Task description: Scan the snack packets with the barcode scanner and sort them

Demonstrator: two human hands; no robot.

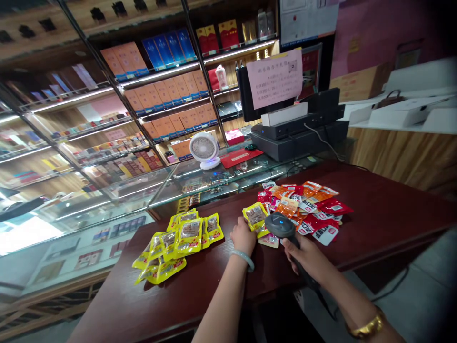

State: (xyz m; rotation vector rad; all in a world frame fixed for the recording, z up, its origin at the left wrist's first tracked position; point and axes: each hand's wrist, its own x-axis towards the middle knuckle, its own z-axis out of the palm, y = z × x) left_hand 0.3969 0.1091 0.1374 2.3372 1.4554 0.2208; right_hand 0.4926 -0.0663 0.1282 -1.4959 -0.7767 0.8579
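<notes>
My left hand, with a pale bangle at the wrist, grips the lower left edge of a yellow snack packet with a clear window. My right hand is wrapped round the handle of a dark grey barcode scanner, whose head shows a small blue light and partly covers the packet's right side. A heap of red, orange and white snack packets lies just beyond the scanner. To the left, several more yellow snack packets form a loose pile on the dark red table.
Behind the table stands a glass display counter with a small white fan and a red envelope on it. A monitor bearing a pink notice rises above a black cash drawer. Shelves of boxed goods line the back.
</notes>
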